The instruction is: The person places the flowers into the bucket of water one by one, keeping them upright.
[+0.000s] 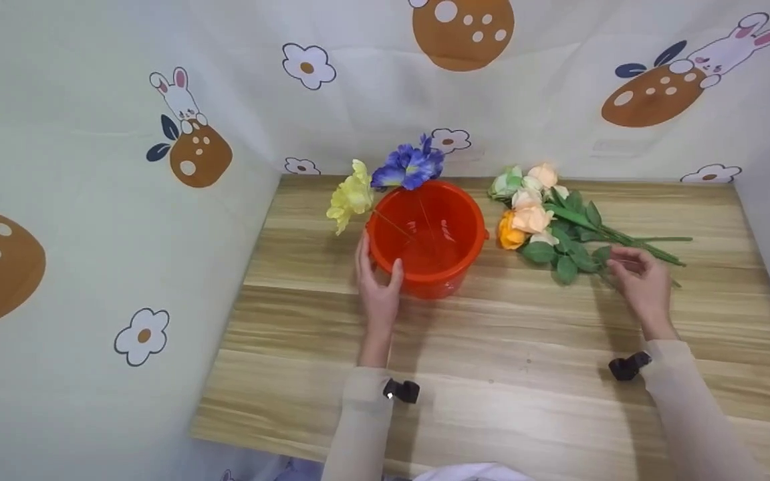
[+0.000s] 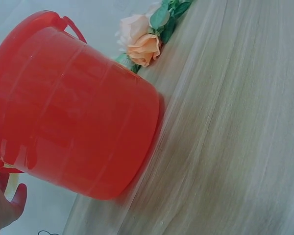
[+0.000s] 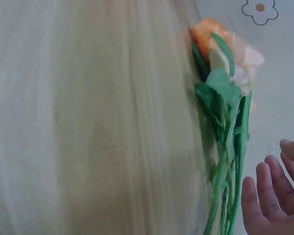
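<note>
Head view: I see the left hand (image 1: pixel 379 290) spread at eight o'clock on the round red plastic bucket (image 1: pixel 433 286), the right hand (image 1: pixel 647 284) loosely parted beside green-stemmed peach-and-orange roses (image 1: pixel 531 219) at three o'clock.

The bucket (image 1: pixel 435 289), with two flowers (image 1: pixel 406 167) in it, stands left of the roses (image 1: pixel 529 218).

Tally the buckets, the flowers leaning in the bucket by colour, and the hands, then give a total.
Red plastic bucket: 1
Yellow ruffled flower: 1
Blue-purple ruffled flower: 1
Bare left hand and right hand: 2
Total: 5
</note>
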Demonstrator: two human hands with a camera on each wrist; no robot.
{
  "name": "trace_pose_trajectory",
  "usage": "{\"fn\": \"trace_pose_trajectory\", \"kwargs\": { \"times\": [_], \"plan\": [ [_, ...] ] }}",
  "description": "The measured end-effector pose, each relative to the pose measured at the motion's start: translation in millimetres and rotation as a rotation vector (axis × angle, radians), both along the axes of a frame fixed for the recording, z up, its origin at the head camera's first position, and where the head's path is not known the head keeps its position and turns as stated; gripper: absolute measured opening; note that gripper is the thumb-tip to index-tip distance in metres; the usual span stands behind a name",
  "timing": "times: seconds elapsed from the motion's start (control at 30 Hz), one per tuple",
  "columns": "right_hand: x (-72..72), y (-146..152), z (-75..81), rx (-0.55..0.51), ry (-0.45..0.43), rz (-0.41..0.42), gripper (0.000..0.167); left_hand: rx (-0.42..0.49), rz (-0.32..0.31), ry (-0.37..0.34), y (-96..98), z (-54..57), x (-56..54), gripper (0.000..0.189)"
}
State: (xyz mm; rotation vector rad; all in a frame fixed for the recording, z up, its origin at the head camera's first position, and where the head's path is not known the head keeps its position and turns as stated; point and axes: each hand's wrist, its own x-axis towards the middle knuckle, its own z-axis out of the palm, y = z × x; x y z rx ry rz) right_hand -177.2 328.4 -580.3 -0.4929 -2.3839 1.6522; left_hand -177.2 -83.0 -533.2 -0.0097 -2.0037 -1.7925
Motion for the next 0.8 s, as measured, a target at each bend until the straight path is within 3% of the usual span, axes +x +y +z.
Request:
{"fn": "trace_pose_trajectory", "kwargs": {
  "times": [0.2, 0.47, 0.8],
  "plan": [
    [7.6, 12, -17.0, 0.116, -0.015, 0.053, 0.035, -0.002, 0.003, -0.018, -0.2, -0.5, 1.7, 0.071],
    [20.3, 24, -21.9, 0.158, -0.055, 0.140, 0.039, -0.003, 0.018, -0.006, 1.8, 1.2, 1.7, 0.070],
    [21.7, 30, -25.2, 0.253, -0.057, 0.236, 0.032, 0.020, 0.011, -0.001, 1.4, 1.1, 0.3, 0.070]
  ]
}}
